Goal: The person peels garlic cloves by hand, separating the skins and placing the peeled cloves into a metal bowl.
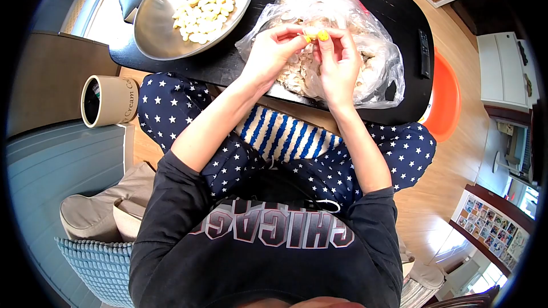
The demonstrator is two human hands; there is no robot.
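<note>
Over the plastic bag, my left hand (273, 52) and my right hand (339, 60) meet fingertip to fingertip. Both are closed in a pinch around a small pale garlic clove (311, 32), mostly hidden by the fingers. Bright yellow shows on both thumb tips; whether it is nail colour or a cover, I cannot tell. Beneath the hands the clear plastic bag (383, 60) lies open, filled with papery, beige-white garlic skins (294, 77). To the left, a wide metal bowl (154, 34) holds many peeled garlic cloves (204, 16).
The black table (394, 0) carries a dark remote control (424, 53) near its right edge. An orange round stool or tub (445, 97) stands beyond that edge. A cream bin (117, 100) is on the floor at left. A striped cloth (285, 134) lies by my legs.
</note>
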